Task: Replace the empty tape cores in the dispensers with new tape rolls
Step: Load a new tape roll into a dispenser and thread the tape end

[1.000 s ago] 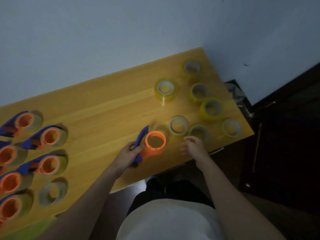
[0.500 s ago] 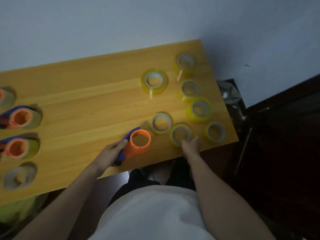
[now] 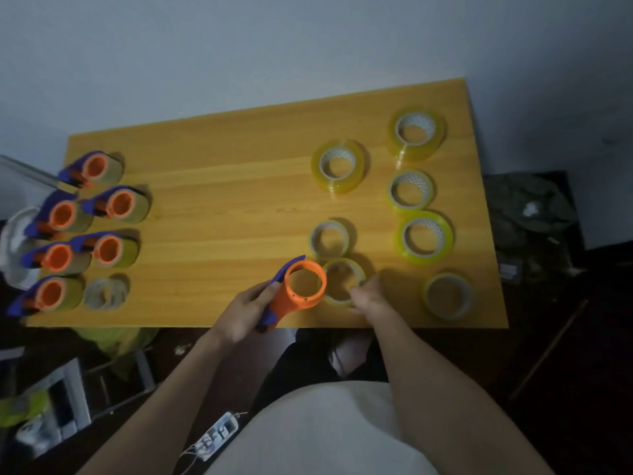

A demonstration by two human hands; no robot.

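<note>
While left fingers [image 3: 265, 291] clasp the dispenser [image 3: 301, 286], right fingers [image 3: 359, 296] grip a roll [image 3: 344, 281] near the table edge [image 3: 411, 326].

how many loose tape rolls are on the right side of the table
7: far right corner, left of it, three down the right column, one mid-table, one under the right hand.

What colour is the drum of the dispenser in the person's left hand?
Orange drum, with a blue handle; head view.
</note>
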